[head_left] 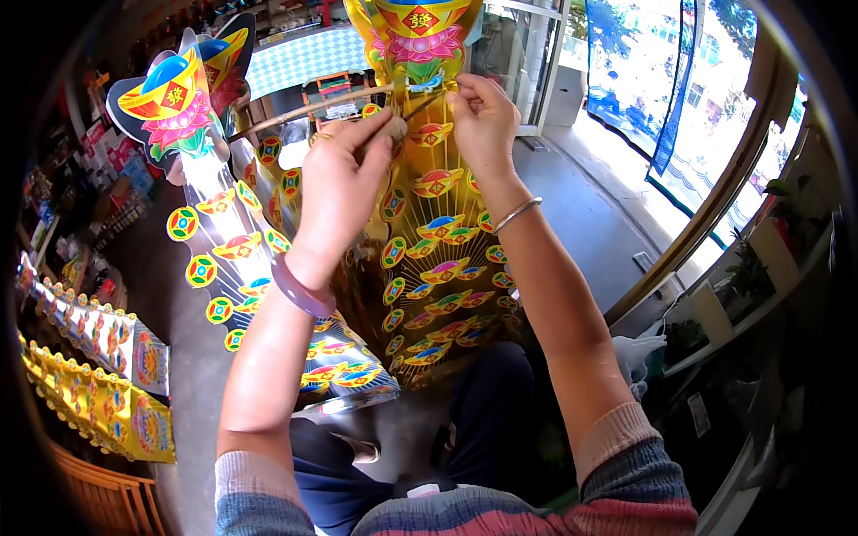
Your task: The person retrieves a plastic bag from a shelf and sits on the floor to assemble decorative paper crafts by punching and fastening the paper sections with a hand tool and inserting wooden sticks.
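Both arms are pointing forward and up, the left forearm and right forearm leaning toward each other; the left hand is showing its back, thumb and forefinger pressing together in a pinch while the other fingers are curling under. The right hand is hanging slightly higher in view; its fingers are folding inward, thumb and forefinger facing the left hand, their exact closure staying unclear.
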Demonstrator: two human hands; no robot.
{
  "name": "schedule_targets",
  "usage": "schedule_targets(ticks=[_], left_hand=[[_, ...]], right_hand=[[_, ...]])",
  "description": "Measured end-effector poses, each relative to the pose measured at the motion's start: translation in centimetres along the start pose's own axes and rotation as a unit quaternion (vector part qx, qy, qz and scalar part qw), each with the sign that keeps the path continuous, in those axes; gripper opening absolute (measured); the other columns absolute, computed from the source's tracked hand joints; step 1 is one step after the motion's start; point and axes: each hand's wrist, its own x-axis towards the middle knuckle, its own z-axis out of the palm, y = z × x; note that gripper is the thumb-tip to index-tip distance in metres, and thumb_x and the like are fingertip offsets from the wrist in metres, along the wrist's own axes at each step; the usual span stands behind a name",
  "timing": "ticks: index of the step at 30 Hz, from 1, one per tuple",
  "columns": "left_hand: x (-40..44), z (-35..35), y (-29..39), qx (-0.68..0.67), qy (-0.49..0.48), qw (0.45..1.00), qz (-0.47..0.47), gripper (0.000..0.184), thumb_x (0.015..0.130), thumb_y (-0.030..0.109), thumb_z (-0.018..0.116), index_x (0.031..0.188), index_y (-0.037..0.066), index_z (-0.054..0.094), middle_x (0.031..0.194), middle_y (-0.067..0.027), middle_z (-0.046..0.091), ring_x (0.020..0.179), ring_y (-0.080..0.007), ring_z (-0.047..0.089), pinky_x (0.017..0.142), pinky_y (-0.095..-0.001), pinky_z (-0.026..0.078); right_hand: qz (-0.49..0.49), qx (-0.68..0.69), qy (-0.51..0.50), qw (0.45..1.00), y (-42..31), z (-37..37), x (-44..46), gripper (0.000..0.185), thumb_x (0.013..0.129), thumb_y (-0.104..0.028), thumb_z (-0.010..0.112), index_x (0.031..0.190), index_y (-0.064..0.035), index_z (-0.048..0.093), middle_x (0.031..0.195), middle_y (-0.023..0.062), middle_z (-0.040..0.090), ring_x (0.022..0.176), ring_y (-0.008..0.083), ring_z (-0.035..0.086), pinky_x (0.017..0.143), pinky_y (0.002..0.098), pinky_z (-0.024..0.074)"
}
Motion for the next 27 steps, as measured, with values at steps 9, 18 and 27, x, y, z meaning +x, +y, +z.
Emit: schedule_targets(ticks=[9, 18, 27], left_hand=[[0.7, -0.2, 1.2, 0.104, 0.023, 0.985, 0.133, 0.027, 0.081, 0.009, 0.06, 0.107, 0.002, 0.064, 0.077, -0.0158, 0.063, 0.066, -0.0202, 0.062, 0.061, -0.0296, 0.048], [1.0, -0.5, 0.8, 0.029, -0.002, 0.995, 0.097, 0.025, 0.078, 0.003, 0.061, 0.103, 0.002, 0.065, 0.082, -0.0134, 0.061, 0.069, -0.0241, 0.061, 0.063, -0.0313, 0.049], [1.5, -0.3, -1.1, -0.148, -0.046, 0.985, -0.071, 0.028, 0.077, 0.001, 0.062, 0.105, 0.005, 0.065, 0.087, -0.0137, 0.059, 0.073, -0.0274, 0.061, 0.066, -0.0327, 0.049]], right_hand=[[-0.002, -0.007, 0.003, 1.0, -0.1, 0.0, 0.1, 0.019, 0.071, 0.001, 0.067, 0.09, -0.002, 0.065, 0.076, 0.0083, 0.061, 0.062, 0.0171, 0.059, 0.06, 0.0266, 0.0478], [0.012, -0.024, 0.003, 1.0, -0.2, -0.1, 0.2, 0.019, 0.071, 0.0, 0.068, 0.089, -0.0023, 0.066, 0.076, 0.0095, 0.063, 0.062, 0.0184, 0.06, 0.061, 0.0279, 0.0482], [0.021, -0.037, 0.005, 0.999, 0.1, -0.2, 0.3, 0.018, 0.071, -0.004, 0.068, 0.089, -0.0036, 0.067, 0.076, 0.0095, 0.064, 0.063, 0.0202, 0.06, 0.06, 0.0296, 0.0481]])
